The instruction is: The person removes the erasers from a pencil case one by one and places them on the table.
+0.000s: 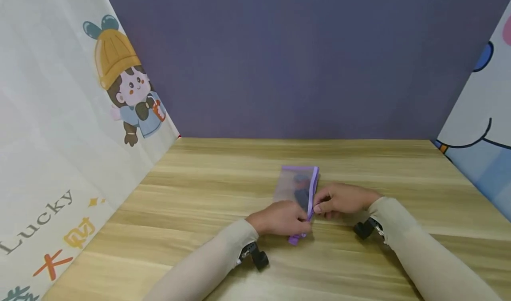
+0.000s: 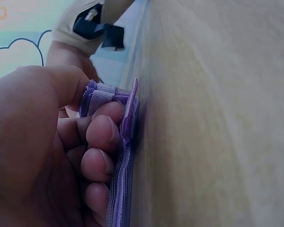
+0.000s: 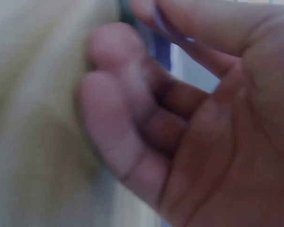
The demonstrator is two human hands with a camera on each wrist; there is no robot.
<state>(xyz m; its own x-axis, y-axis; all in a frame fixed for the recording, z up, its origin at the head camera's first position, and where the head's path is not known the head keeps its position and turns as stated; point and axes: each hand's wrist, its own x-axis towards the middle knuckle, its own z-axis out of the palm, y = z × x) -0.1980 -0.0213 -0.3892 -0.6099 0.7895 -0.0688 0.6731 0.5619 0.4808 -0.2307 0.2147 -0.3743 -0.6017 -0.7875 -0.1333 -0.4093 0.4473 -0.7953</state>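
- A flat, see-through pouch (image 1: 284, 188) lies on the wood-grain table (image 1: 191, 194), in front of the person, between the two hands.
- Its body is a thin, hazy, greyish-lilac sheet; the table's tone shows through it.
- A purple border (image 1: 299, 167) trims the far edge, and a brighter lilac band (image 1: 312, 188) runs down the right side, with deeper purple beside it.
- Through the sheet, dark bluish and reddish shapes (image 1: 302, 189) show near that band; whether they are contents or a print cannot be told.
- At the near end, a purple piece (image 1: 294, 239) pokes out below the left hand (image 1: 281, 219).
- Seen from the left wrist, the purple fabric is folded over on itself at the top, and a ribbed, zip-like strip (image 2: 119, 189) runs down beside the fingertips.
- The left hand grips the near end of the pouch, thumb over the folded fabric, the other fingers curled close together.
- The right hand (image 1: 341, 199) pinches the pouch's right edge between thumb and forefinger; its other fingers are bent inward, blurred in the right wrist view.
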